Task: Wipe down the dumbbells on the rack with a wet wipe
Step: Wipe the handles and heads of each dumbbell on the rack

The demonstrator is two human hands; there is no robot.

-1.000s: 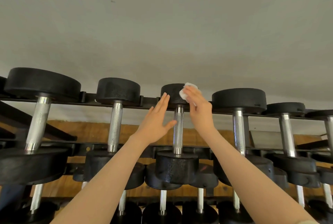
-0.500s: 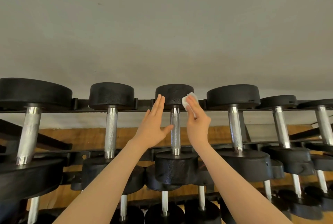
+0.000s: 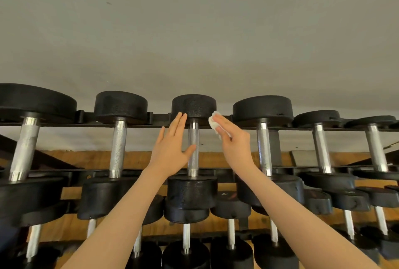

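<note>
Lower tier: closest to you, at the bottom of the view, a row of smaller black dumbbells with thin silver handles (image 3: 186, 242) lies on the black metal rack (image 3: 241, 118); your two bare forearms cross in front of it.
Centre dumbbell: on the upper tier, the black round-headed dumbbell with a knurled chrome handle (image 3: 193, 152) lies between your hands, its near head low in the view and its far head up at the far rail.
Left hand: your left hand (image 3: 172, 149) is flat and open, fingers straight and together; the fingertips reach the left lower edge of the far head and the thumb lies across the chrome handle. It grips nothing.
Right hand: your right hand (image 3: 234, 139) sits just right of the same handle, its fingers laid over the wipe and pinching it against the thumb side.
Wipe: the small crumpled white wet wipe (image 3: 214, 122) shows above your right fingertips, at the right lower edge of the far head; whether it presses on the head I cannot tell.
Neighbours: larger black dumbbells with chrome handles (image 3: 117, 149) stand in the slots left and right along the rail.
Background: a brown wooden surface (image 3: 90, 158) shows through the rack, and a plain grey surface (image 3: 194, 31) fills the far upper part.
</note>
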